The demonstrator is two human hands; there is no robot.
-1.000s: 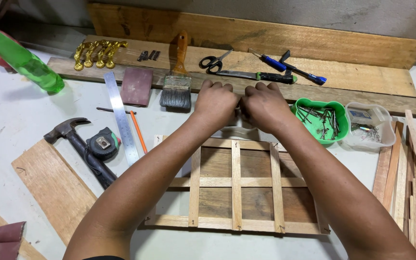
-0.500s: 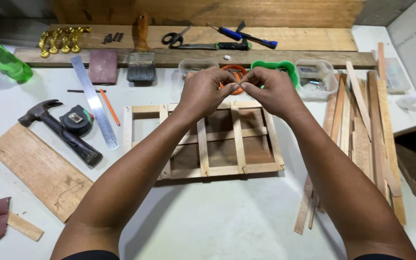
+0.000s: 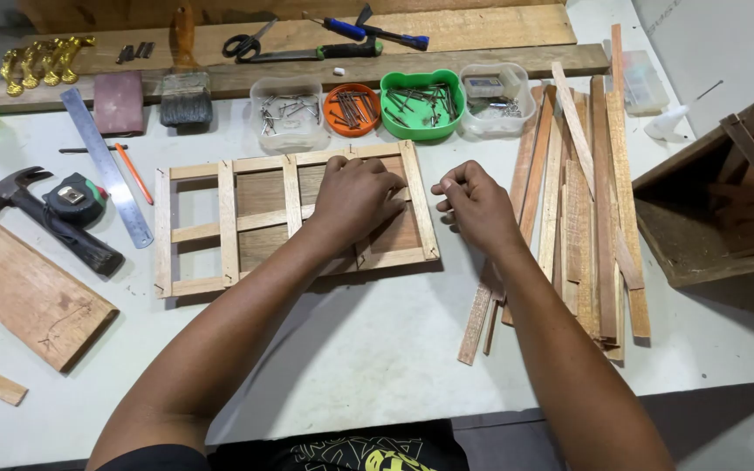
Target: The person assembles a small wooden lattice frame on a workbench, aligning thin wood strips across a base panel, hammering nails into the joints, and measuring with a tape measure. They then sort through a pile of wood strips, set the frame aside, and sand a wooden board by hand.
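A wooden lattice frame [image 3: 229, 218] of thin slats lies flat on the white table. My left hand [image 3: 355, 196] rests knuckles up on its right half, fingers curled, pressing it down. My right hand [image 3: 473, 205] hovers just right of the frame's right edge, apart from it. Its fingertips are pinched together, and I cannot see whether anything small is between them. Just beyond the frame stand nail tubs: a clear one [image 3: 288, 113], an orange round one [image 3: 351, 109], a green one [image 3: 421, 103] and another clear one [image 3: 499, 96].
A pile of wooden strips [image 3: 586, 201] lies right of my right hand, with a wooden box [image 3: 717, 209] beyond it. To the left are a hammer [image 3: 45, 218], tape measure [image 3: 71, 196], steel ruler [image 3: 106, 166], orange pencil [image 3: 133, 173] and board [image 3: 28, 296]. Brush [image 3: 185, 96] and scissors [image 3: 250, 44] lie at the back.
Both hands have come back from the nail tubs toward me. The left hand has settled on the frame; the right has moved off to the frame's right side.
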